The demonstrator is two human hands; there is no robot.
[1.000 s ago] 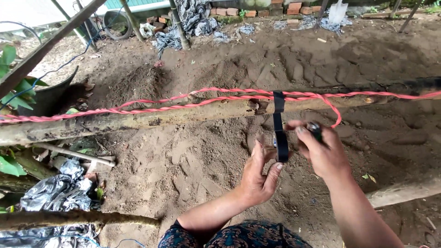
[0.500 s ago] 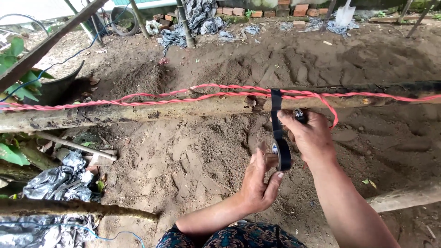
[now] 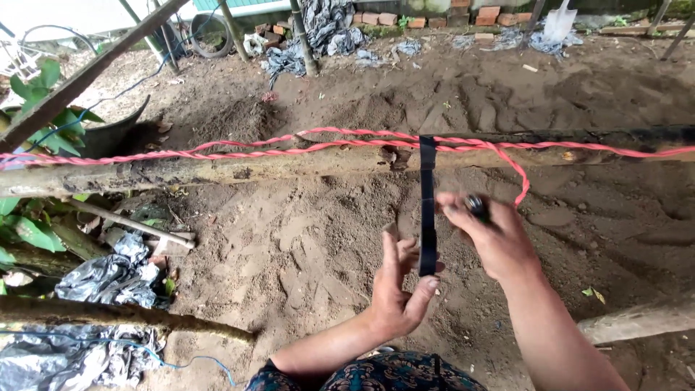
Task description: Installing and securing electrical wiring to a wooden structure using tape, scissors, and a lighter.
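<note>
One long wooden pole (image 3: 217, 168) runs across the bare soil, with one twisted red rope (image 3: 289, 145) lying along its top. One black strap (image 3: 428, 210) hangs down from the pole, looped over it. Below the pole, the left hand (image 3: 398, 289) pinches the strap's lower end between thumb and fingers. Just right of the strap, the right hand (image 3: 492, 235) is closed around one small dark object (image 3: 476, 205). One thinner stick (image 3: 134, 224) lies below the pole's left part.

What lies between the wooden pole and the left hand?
In the head view, only the black strap spans from the wooden pole down to the left hand; bare dirt lies behind it.
</note>
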